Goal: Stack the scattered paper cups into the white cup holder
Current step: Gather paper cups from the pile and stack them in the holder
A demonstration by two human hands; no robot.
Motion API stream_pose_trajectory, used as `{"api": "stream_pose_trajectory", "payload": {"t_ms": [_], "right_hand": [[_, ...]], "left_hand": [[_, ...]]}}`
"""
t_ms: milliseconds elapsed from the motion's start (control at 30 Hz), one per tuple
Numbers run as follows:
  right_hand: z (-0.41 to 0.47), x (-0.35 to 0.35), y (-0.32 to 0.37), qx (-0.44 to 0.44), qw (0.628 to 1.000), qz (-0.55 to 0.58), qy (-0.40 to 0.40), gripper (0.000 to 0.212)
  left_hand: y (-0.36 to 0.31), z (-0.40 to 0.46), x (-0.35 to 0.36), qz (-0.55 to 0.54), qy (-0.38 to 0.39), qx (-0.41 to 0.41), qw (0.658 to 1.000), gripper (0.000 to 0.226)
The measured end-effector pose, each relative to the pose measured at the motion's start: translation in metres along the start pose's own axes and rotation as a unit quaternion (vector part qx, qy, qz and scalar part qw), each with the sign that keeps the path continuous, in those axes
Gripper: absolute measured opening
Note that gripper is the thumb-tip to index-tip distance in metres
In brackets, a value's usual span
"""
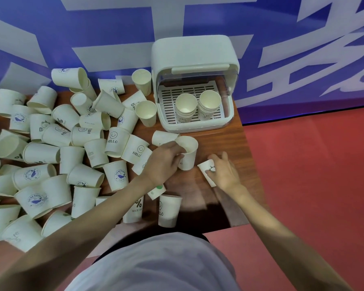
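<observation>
Two hands at work, both closed on cups. Your left hand point(163, 162): fingers wrapped round the near side of an upright cup point(188, 153), mouth up, standing on the wooden table point(225, 141); forearm reaching in from lower left over the pile. Your right hand point(224, 171): fingers curled over a tipped cup point(207, 174) lying on its side, base pointing toward you; forearm running in from lower right.

Open room: one bare strip of table between the two held cups and the white cup holder point(194, 85), just beyond your fingers. Table's right edge lies near your right hand, with red floor point(313, 164) past it.

Holder: lid raised, slatted tray showing, two stacks of cups point(197, 107) upright side by side inside, at the table's far right corner against the blue wall banner point(93, 28).

Many scattered cups point(61, 148) crowd the whole left side, mostly on their sides, touching and overlapping; a few lie under your left forearm.
</observation>
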State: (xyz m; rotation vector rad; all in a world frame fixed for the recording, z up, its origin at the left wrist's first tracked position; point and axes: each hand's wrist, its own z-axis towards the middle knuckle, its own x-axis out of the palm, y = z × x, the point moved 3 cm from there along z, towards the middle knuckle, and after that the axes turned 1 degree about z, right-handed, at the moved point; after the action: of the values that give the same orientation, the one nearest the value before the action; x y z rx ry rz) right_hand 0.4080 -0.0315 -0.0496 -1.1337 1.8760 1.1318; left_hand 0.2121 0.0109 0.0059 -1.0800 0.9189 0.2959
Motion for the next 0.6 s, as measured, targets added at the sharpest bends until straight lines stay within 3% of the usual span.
{"api": "stream_pose_trajectory", "payload": {"t_ms": [133,200,300,400,500,600], "right_hand": [[0.013,-0.019,0.003,0.052,0.998,0.02,-0.017,0.027],[0.019,-0.042,0.006,0.053,0.991,0.051,-0.113,0.021],[0.021,-0.083,0.015,-0.004,0.948,0.095,-0.303,0.013],[0.029,-0.114,0.021,-0.058,0.904,0.137,-0.401,0.011],[0.048,-0.127,0.024,-0.094,0.885,0.146,-0.431,0.009],[0.069,-0.126,0.026,-0.103,0.895,0.136,-0.412,0.012]], "left_hand": [[-0.005,0.017,-0.022,0.005,-0.059,0.027,0.998,0.013],[-0.005,0.03,-0.034,0.016,-0.089,0.033,0.995,0.013],[-0.007,0.05,-0.052,0.043,-0.137,0.056,0.988,0.011],[-0.01,0.069,-0.065,0.071,-0.198,0.078,0.974,0.013],[-0.011,0.084,-0.069,0.091,-0.217,0.09,0.968,0.014],[-0.003,0.093,-0.06,0.103,-0.19,0.093,0.972,0.014]]}}
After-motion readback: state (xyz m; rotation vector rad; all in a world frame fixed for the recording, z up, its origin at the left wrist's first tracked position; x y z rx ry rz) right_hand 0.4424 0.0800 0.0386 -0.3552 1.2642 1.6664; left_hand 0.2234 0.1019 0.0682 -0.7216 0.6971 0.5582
